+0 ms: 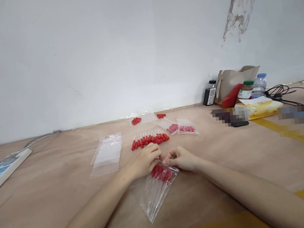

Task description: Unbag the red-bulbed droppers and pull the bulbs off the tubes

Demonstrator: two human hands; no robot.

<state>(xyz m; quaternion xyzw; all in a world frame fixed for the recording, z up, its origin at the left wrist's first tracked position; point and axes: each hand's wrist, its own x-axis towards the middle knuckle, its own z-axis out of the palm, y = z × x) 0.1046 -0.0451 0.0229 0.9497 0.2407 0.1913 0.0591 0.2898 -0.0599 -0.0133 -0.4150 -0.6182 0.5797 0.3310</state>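
Note:
My left hand [145, 160] and my right hand [180, 158] meet at the top edge of a clear plastic bag [157, 193] that lies on the table. Both hands pinch the bag's mouth, fingers curled. Inside the bag lie several glass droppers with red rubber bulbs [162, 173], bulbs toward my hands. Just beyond my hands a row of loose red-bulb droppers [149, 139] lies on the table.
A stack of empty clear bags [106, 154] lies to the left. Filled small bags [187, 127] and more red bulbs [136, 120] sit near the wall. A power strip [3, 169] is at far left; bottles, a paper bag [235, 79], a tissue pack and cables stand at right.

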